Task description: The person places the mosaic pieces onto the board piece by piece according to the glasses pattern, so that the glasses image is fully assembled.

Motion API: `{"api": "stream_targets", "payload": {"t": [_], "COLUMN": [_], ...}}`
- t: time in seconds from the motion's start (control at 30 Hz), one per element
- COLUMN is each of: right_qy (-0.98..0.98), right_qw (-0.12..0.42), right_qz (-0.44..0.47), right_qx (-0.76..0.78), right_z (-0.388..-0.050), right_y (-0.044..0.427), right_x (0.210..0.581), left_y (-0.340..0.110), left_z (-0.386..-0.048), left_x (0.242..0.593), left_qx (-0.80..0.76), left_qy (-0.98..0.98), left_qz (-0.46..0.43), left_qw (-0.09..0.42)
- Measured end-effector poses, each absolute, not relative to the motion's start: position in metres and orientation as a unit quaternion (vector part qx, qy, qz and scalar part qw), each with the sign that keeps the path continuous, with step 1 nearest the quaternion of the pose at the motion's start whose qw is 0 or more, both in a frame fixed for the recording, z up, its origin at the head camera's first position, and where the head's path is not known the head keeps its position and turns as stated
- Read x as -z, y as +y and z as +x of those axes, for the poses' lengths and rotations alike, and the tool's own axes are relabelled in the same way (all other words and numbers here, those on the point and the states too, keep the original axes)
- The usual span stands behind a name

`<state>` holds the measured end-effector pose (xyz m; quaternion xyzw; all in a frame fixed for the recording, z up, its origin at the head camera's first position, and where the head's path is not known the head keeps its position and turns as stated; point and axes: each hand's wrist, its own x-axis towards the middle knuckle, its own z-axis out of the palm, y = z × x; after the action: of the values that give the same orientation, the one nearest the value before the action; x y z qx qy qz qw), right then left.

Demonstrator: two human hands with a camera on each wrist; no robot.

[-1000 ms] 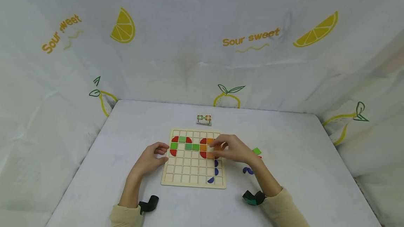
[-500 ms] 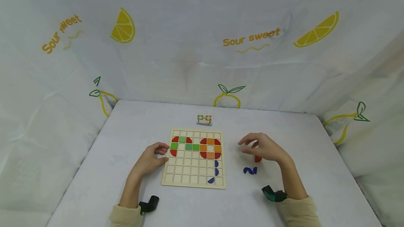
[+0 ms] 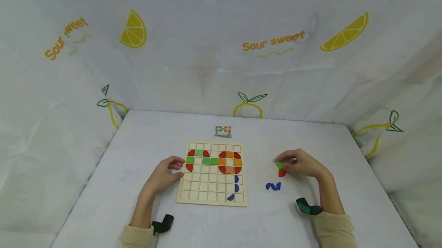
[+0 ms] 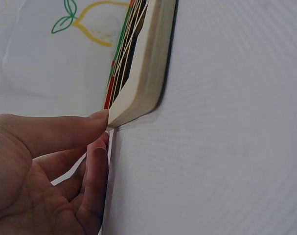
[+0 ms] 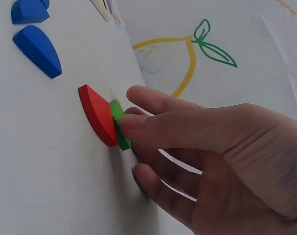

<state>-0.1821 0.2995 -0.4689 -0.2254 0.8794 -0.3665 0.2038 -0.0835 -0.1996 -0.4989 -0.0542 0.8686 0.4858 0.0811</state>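
A pale wooden grid board lies on the table, with red quarter-round, green square, orange square and blue half-round pieces on it. My left hand rests at its left edge; in the left wrist view the thumb touches the board's corner. Right of the board, my right hand pinches a green square tile between thumb and fingers. Directly beside that tile is a red quarter-round piece. How far the green tile is off the table cannot be told.
Several loose blue half-round pieces lie between the board and my right hand. Behind the board is a small pattern card. A white cloth with lemon prints hangs around the table.
My right hand has left the board's right side and moved right to the loose pieces, where it now pinches the green tile. The left hand has stayed put.
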Motion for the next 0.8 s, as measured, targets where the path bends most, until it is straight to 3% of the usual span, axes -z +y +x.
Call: {"api": "stream_targets", "payload": {"t": [0.47,0.8], "right_qy": [0.895,0.896], "right_qw": [0.148,0.139], "right_qz": [-0.195,-0.19], "right_qx": [0.373,0.378], "right_z": [-0.183,-0.181], "right_y": [0.306,0.306], "right_x": [0.485,0.49], "left_y": [-0.2,-0.2], "left_z": [-0.084,-0.083], "left_x": [0.498,0.498], "left_qx": [-0.493,-0.49], "left_qy": [0.865,0.866], "left_qz": [-0.043,-0.044], "left_qw": [0.082,0.083]}}
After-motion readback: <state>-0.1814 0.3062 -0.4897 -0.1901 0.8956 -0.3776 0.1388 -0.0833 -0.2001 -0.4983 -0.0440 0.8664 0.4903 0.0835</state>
